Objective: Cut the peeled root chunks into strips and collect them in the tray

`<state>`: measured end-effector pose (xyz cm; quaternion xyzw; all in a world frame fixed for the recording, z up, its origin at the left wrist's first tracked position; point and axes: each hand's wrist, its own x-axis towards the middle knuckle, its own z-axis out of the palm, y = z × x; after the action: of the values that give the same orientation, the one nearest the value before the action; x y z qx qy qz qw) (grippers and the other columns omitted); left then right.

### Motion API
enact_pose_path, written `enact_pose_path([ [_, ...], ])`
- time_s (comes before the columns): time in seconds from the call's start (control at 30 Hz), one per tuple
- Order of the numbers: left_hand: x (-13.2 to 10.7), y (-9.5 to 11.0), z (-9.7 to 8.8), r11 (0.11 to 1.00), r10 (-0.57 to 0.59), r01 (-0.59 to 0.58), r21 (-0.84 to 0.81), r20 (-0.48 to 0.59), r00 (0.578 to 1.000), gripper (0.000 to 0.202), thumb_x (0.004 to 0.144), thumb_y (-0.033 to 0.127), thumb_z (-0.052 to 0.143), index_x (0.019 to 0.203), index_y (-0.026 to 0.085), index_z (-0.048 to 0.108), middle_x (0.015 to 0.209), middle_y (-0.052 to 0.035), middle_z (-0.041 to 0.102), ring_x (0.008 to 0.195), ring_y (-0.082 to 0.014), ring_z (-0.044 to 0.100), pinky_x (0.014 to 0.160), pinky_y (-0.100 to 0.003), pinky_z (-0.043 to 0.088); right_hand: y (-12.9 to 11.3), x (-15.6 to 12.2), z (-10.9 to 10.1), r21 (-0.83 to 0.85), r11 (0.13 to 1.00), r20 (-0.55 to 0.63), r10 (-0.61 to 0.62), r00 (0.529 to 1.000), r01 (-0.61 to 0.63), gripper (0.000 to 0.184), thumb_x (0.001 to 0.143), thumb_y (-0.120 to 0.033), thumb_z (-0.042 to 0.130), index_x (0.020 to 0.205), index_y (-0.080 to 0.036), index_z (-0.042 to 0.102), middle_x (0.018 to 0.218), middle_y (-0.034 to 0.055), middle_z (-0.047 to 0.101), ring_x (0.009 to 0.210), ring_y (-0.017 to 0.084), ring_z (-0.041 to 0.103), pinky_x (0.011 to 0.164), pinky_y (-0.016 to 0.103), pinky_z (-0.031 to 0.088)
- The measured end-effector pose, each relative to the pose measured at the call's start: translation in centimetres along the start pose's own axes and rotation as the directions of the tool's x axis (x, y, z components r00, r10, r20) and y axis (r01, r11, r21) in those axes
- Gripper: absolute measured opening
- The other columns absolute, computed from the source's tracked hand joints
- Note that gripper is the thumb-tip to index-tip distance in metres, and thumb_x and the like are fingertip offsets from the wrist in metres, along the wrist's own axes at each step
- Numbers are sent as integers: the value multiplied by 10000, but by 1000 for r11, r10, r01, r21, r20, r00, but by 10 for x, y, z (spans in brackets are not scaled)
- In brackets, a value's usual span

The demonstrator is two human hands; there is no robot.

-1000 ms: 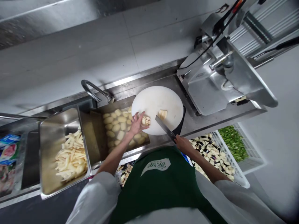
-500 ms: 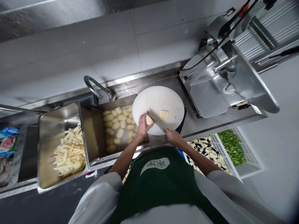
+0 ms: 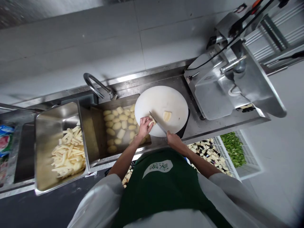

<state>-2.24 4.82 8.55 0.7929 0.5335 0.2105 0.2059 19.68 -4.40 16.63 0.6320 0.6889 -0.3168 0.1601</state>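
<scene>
A round white cutting board lies on the steel counter, partly over a sink. My left hand is closed on a peeled potato piece at the board's near left edge. My right hand grips the handle of a knife, and the blade lies against that potato piece. A second cut potato piece rests a little to the right on the board.
The sink holds several peeled potatoes in water, with a faucet behind. A steel pan on the left holds potato sticks. A slicing machine stands right. White crates below hold cut eggplant and green vegetables.
A second ago my left hand lay spread on cut pieces and the knife was drawn back. Since then the hand closed on a potato piece and the blade came in against it.
</scene>
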Motion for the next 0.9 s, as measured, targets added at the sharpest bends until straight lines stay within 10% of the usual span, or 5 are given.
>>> enact_pose_path([
  [0.43,-1,4,7,999,-51,51,-6,-53,997,389,883,435,698,1226,274,610,1394,-128,453,1340,-323,429,1098,-563,414,-7,2,4,19,999,-9,49,999,-49,311,1008,-148,404,1304,-80,470,1046,209,731,1055,290,722,864,340,509],
  [0.9,9,0,3,996,83,-81,-46,37,996,246,1018,311,457,1031,246,694,1124,-84,580,1081,-234,516,1016,-429,455,-12,-35,-37,-8,1000,17,-1,1000,1,263,1032,-227,334,1224,-120,477,983,185,733,991,333,725,813,362,492],
])
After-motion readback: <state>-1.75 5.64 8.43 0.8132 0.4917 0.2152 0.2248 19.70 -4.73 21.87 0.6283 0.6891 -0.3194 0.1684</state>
